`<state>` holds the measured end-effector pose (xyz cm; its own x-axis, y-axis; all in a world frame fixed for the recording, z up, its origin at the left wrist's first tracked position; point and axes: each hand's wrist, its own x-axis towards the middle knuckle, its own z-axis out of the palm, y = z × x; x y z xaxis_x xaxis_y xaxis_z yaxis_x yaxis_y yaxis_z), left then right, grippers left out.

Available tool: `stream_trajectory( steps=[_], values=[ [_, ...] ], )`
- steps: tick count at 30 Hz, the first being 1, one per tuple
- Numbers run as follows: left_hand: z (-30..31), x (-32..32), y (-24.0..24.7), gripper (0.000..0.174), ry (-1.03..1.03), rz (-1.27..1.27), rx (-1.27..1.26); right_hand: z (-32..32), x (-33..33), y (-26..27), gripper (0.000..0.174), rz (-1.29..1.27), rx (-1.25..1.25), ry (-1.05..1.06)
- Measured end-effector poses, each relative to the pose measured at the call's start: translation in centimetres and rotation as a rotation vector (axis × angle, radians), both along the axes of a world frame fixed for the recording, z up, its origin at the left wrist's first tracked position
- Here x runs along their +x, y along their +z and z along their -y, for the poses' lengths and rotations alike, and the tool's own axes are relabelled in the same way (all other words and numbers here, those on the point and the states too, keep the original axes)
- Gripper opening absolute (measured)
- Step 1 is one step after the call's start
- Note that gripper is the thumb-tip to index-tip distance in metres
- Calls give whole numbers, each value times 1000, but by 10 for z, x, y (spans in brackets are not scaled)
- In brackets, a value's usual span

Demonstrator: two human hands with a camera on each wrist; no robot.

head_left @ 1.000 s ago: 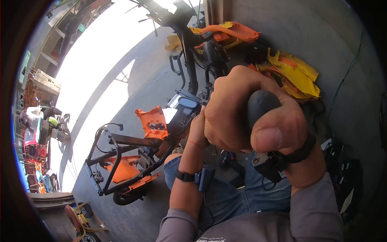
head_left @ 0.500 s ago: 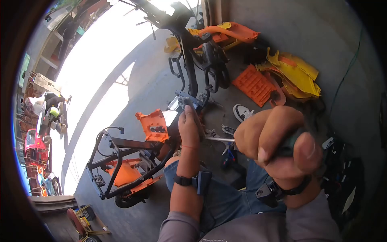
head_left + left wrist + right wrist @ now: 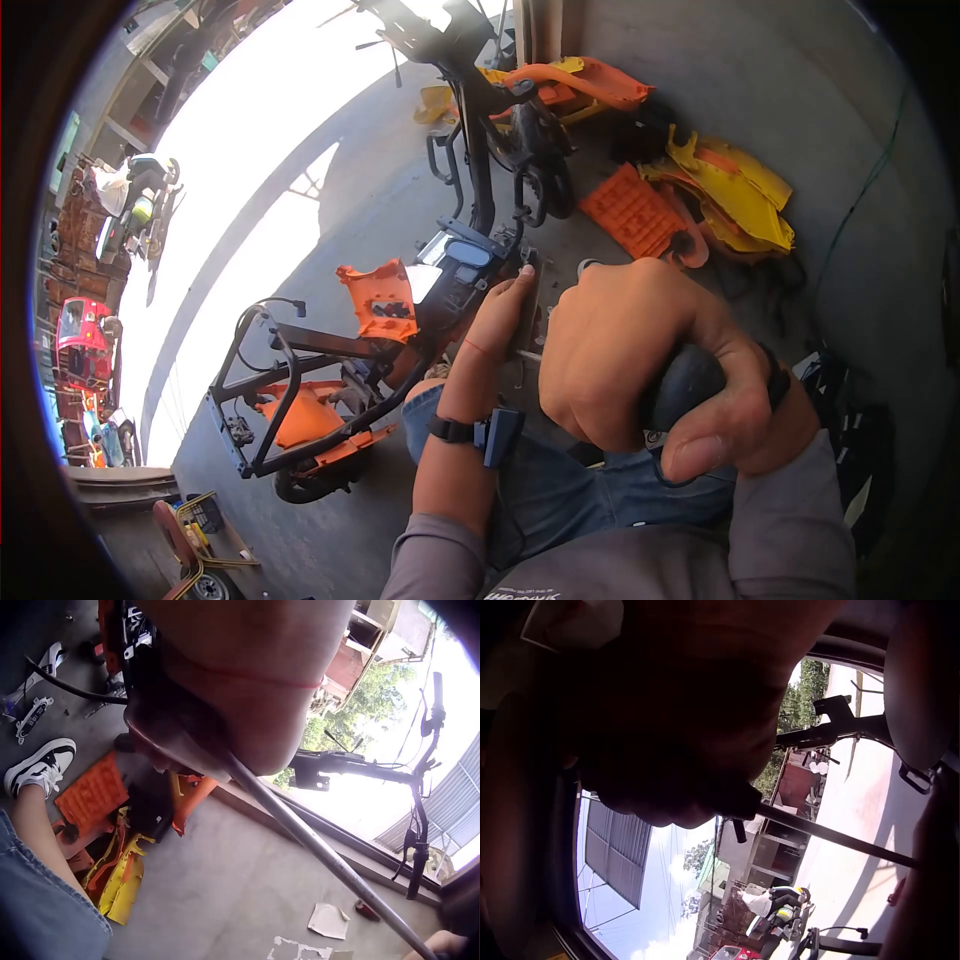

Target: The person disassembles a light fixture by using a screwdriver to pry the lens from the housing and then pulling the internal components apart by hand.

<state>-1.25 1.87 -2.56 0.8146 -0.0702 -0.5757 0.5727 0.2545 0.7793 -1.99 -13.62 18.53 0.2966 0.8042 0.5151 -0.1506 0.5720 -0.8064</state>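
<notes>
My right hand grips a screwdriver by its thick black handle, thumb along the near side. The long metal shaft runs to my left hand. That hand holds a dark, narrow part, its thumb lying along the top. In the left wrist view, the shaft meets the dark part under the palm, and its tip is hidden. A dark cable leads off near this part. The right wrist view shows my right fist in deep shadow with the shaft leaving it.
A stripped scooter frame stands to the left, with an orange panel on it. Beyond my hands lie an orange ribbed panel and yellow body panels. One shoe is on the floor near loose metal parts.
My right hand first swings down and right, baring the shaft, then comes back closer to the left hand. The left hand keeps its hold on the dark part and shifts slightly right.
</notes>
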Motion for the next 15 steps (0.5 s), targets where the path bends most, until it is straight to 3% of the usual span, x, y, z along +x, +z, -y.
stream_trajectory(
  steps=[2,5,6,8,10,12,13,14,15],
  values=[
    [2,-6,17,53,-117,42,0,1,1,3,42,15,-38,26],
    [10,0,-18,55,-19,73,-44,-1,0,4,43,15,-84,44],
    [13,1,-13,55,-22,75,-44,-1,1,5,43,3,-97,37],
    [16,-1,-4,53,-47,-44,-291,-2,3,13,43,17,-164,96],
    [19,1,-12,53,-25,-30,-249,-2,5,15,44,34,-230,160],
    [20,2,-24,52,21,-4,-166,-5,3,6,43,54,-163,3],
    [19,6,-28,51,46,16,-123,0,11,-2,25,99,-100,-1],
    [17,9,-32,51,72,33,-81,5,8,-3,25,106,-99,4],
    [12,10,-20,49,122,14,-82,9,-2,-6,25,-6,-59,-168]
  ],
)
